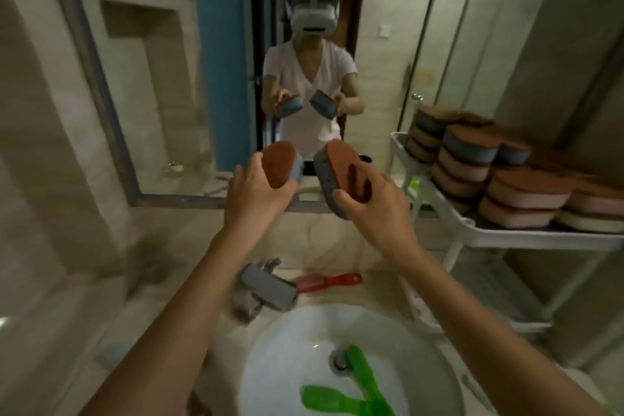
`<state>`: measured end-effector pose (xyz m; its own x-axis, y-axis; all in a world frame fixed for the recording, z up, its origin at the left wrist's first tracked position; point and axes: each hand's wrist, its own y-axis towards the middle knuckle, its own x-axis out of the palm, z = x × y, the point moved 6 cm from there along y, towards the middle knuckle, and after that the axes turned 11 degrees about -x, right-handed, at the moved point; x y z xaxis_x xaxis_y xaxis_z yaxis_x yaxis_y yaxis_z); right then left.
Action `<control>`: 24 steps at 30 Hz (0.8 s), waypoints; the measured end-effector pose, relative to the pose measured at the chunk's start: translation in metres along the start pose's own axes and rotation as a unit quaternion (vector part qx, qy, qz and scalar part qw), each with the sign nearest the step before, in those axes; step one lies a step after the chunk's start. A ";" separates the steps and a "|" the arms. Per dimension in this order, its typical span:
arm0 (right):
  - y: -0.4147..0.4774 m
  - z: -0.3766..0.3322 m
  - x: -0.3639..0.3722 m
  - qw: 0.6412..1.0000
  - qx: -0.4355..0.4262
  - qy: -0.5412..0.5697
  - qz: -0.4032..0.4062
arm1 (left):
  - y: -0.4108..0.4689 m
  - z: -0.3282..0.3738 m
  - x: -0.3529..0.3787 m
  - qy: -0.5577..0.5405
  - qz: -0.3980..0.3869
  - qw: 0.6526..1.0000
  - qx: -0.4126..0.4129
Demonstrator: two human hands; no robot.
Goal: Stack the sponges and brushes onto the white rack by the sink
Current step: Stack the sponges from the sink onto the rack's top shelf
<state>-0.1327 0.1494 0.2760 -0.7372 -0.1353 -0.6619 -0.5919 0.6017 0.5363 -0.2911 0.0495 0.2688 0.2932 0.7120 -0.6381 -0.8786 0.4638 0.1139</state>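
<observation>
Clearly, in the head view, each hand carries one sponge above the counter, in front of the mirror (135,84). The left hand (253,192) is curled around a sponge (280,164) with a rust-brown scouring face and a blue body, fingers wrapped along its lower edge. The right hand (378,209) pinches a second sponge (341,179) of the same kind, thumb laid across the brown face and fingers behind the blue foam. Both hands are partly closed, each on its own sponge.

To the right, the white rack (506,235) already bears several stacks of sponges (472,159), blue and pink with brown tops. A red brush (329,281) lies on the counter behind the tap (263,290), and green brushes (354,388) rest in the sink (270,365).

The sponges look light and soft, likely to squash under a tight pinch, so a loose hold across the narrow sides should do. The scouring face gives good grip. The stacks appear tall and a little uneven, so each sponge probably wants setting down flat to avoid toppling them. The brushes look stiff and are best taken by the handle.
</observation>
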 end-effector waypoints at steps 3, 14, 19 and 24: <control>0.009 0.031 -0.061 0.999 -0.005 -0.017 0.048 | -0.017 0.071 0.027 -0.004 -0.017 0.999 0.039; 0.044 0.188 -0.234 0.994 0.035 -0.062 0.079 | -0.046 0.258 0.167 -0.075 -0.142 0.984 0.080; 0.069 0.256 -0.249 0.989 0.076 -0.107 0.068 | -0.035 0.296 0.206 -0.181 -0.193 0.963 0.041; 0.088 0.275 -0.230 0.990 0.065 -0.125 0.024 | -0.030 0.310 0.236 -0.226 -0.237 0.945 -0.004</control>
<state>0.0746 0.4495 0.3314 -0.6502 0.0851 -0.7550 -0.4994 0.7009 0.5092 -0.0787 0.3671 0.3510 0.7838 0.5787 -0.2252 -0.6107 0.7841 -0.1104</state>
